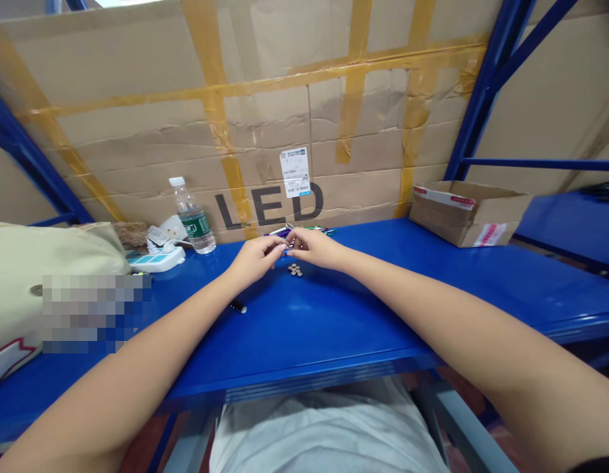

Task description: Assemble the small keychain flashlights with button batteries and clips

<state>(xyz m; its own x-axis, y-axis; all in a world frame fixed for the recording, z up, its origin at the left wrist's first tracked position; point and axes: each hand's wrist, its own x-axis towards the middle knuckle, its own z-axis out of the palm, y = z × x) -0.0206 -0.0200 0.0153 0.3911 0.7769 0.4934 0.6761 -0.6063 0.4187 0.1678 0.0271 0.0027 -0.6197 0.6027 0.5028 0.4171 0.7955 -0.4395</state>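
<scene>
My left hand (257,260) and my right hand (318,249) meet above the middle of the blue table (304,335). Both sets of fingers are closed in a pinch, fingertips close together. Something small and shiny shows between them, too small to name. Just below the right hand lies a little cluster of several round, tan discs (295,270). Behind the hands are slim, shiny coloured pieces (330,231) in green, blue and purple, partly hidden by the fingers. A short dark cylinder with a pale end (239,307) lies by my left forearm, which covers part of it.
A water bottle (194,220) stands at the back left beside a white power strip (159,260). A cream bag (52,263) sits at the far left. An open cardboard box (462,213) stands back right. A taped cardboard wall (265,144) closes off the rear.
</scene>
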